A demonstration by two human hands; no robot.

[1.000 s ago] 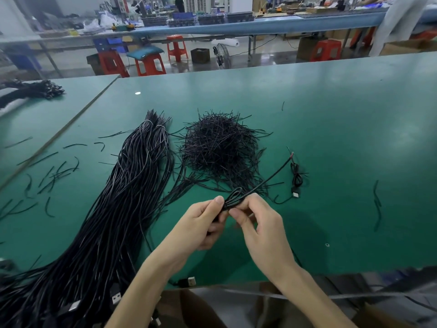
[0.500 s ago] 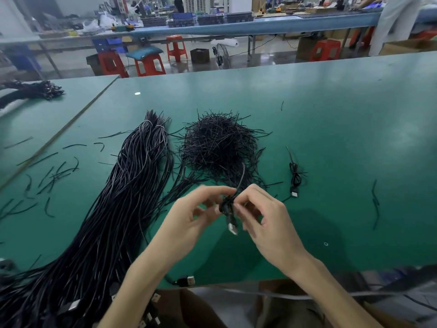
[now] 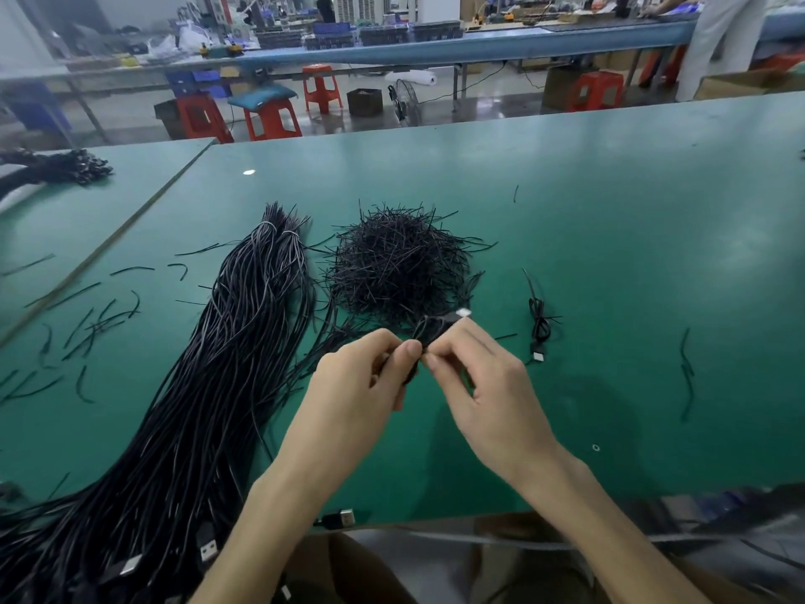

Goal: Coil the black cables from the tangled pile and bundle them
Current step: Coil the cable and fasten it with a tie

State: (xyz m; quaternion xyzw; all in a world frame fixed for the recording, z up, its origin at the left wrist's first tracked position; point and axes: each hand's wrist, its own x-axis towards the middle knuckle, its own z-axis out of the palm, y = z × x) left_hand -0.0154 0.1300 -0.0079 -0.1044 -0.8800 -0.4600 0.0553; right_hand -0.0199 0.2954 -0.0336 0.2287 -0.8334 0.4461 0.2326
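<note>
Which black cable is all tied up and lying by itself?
The small bundled cable, alone on the green table, right of the held cable. The long cables at left lie uncoiled.

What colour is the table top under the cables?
Green; the table top shows best in the head view.

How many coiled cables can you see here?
2: one coiled cable pinched between the left hand and right hand, one finished bundle lying on the green table to their right. More may hide in the far-left heap.
</note>
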